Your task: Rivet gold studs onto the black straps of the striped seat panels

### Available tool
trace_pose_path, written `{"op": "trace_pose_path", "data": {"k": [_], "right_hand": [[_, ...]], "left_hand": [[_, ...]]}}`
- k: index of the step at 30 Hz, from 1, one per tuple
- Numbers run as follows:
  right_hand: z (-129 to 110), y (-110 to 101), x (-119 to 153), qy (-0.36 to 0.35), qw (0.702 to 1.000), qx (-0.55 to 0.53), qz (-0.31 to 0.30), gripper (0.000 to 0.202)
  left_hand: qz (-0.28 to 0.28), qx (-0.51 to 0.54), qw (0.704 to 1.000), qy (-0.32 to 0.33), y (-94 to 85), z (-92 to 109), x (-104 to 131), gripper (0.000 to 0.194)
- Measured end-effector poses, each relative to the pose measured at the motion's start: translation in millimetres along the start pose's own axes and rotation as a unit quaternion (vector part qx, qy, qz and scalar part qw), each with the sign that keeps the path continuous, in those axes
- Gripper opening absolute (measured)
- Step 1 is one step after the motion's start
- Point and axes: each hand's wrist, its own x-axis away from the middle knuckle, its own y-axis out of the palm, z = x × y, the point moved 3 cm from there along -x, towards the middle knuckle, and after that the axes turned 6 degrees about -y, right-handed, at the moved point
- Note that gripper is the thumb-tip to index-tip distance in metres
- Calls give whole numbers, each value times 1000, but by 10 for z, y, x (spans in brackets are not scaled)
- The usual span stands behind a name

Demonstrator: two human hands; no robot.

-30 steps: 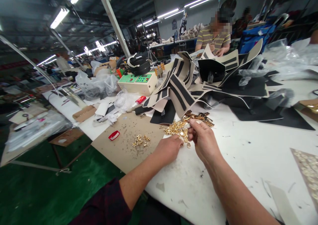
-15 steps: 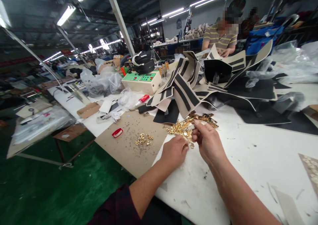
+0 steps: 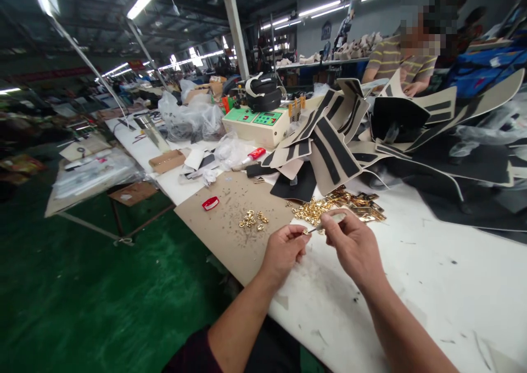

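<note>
My left hand (image 3: 284,252) pinches a small gold metal fitting (image 3: 306,232) between thumb and fingertips, just above the white tabletop. In my right hand (image 3: 354,246) is a small screwdriver (image 3: 316,228) with a pale handle and a thin metal shaft. Its tip meets the gold fitting, though the exact contact is too small to make out. Right behind both hands lies a heap of gold fittings (image 3: 310,211), with flat, shiny gold pieces (image 3: 362,202) at its right side. A smaller group of gold fittings (image 3: 251,219) sits to the left on the brown board (image 3: 218,230).
A red-rimmed piece (image 3: 211,203) rests on the board. Beige panels with black strips (image 3: 333,153) are piled behind the fittings. Further back stand a control box with green panels (image 3: 257,123) and clear plastic bags (image 3: 189,120). A co-worker (image 3: 401,65) sits across the table.
My left hand has come away from the heap's edge with a gold fitting pinched in it. My right hand has brought the screwdriver tip to that fitting. The view has turned left.
</note>
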Motion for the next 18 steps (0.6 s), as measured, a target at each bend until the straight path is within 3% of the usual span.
{"op": "trace_pose_path", "data": {"k": [5, 18], "right_hand": [[-2, 11, -2, 8, 998, 54, 9, 38], [65, 45, -11, -3, 998, 57, -1, 38]], "left_hand": [[1, 17, 1000, -4, 12, -2, -10, 30], [5, 5, 1000, -7, 26, 10, 8, 30]]}}
